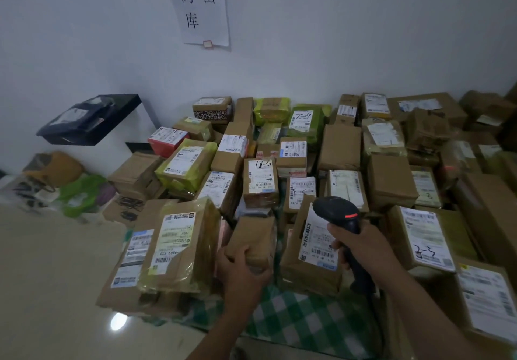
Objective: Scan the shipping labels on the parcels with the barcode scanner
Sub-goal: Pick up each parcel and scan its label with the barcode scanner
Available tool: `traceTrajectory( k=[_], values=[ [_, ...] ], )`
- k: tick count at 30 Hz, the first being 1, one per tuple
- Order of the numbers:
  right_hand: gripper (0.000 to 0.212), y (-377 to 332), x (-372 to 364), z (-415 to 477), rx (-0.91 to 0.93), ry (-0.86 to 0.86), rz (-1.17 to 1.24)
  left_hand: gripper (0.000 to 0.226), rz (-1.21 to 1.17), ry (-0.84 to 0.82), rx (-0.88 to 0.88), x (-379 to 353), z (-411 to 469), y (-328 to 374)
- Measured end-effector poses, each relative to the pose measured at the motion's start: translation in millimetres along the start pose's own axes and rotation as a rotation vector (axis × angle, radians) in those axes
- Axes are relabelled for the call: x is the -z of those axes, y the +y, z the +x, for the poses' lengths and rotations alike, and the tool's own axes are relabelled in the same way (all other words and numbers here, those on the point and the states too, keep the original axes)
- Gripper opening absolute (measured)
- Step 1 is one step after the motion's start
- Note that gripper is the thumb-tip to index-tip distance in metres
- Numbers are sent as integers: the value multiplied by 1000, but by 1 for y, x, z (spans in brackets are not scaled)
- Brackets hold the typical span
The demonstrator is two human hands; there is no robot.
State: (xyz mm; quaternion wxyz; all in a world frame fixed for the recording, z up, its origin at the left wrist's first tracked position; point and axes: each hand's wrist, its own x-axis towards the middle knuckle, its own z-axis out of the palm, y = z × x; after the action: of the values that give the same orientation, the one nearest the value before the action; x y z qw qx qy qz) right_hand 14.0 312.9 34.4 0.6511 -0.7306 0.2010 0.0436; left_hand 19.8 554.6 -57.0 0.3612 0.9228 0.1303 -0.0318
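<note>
The left hand [237, 273] gripped a small brown parcel [253, 241] just left of the barcode scanner [340, 214], fingers [240, 251] curled over its near edge. The parcel looked light and stiff, best taken by its edges; its label was probably on a hidden face. The right hand [363, 245] was wrapped round the scanner's handle. More parcels [344, 147] lay beyond the scanner.

Parcels [340, 147] lie on a cloth [293, 320] before the wall [363, 38], a sign [201, 4] above them (shelf [92, 120] at left).
</note>
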Motion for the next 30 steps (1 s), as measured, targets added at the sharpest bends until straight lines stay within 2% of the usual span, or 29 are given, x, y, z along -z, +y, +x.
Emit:
traceTrajectory(
  k=[5,10,12,14,17,20,22,24,30],
  values=[
    [18,17,1,-2,7,62,-66,83,94,-89,-77,-18,4,-10],
    [16,30,3,-3,15,114,-48,79,183,-226,-40,-18,12,-15],
    [15,35,3,-1,12,143,-43,63,140,-219,-26,-12,14,-10],
    [15,39,3,0,0,174,-24,36,41,-156,-79,-5,14,-1],
    [20,41,1,2,-2,234,-35,23,-74,-92,-165,5,8,28],
    [21,43,-2,4,-25,234,-38,13,-242,-281,-86,13,1,61],
    [20,44,-4,5,-47,215,-28,18,-357,-472,-52,12,-4,75],
    [25,41,-6,4,-34,206,-20,25,-437,-553,-40,12,-7,79],
    [9,24,-34,5,62,106,-40,30,-427,-277,-8,34,-4,63]
  ],
)
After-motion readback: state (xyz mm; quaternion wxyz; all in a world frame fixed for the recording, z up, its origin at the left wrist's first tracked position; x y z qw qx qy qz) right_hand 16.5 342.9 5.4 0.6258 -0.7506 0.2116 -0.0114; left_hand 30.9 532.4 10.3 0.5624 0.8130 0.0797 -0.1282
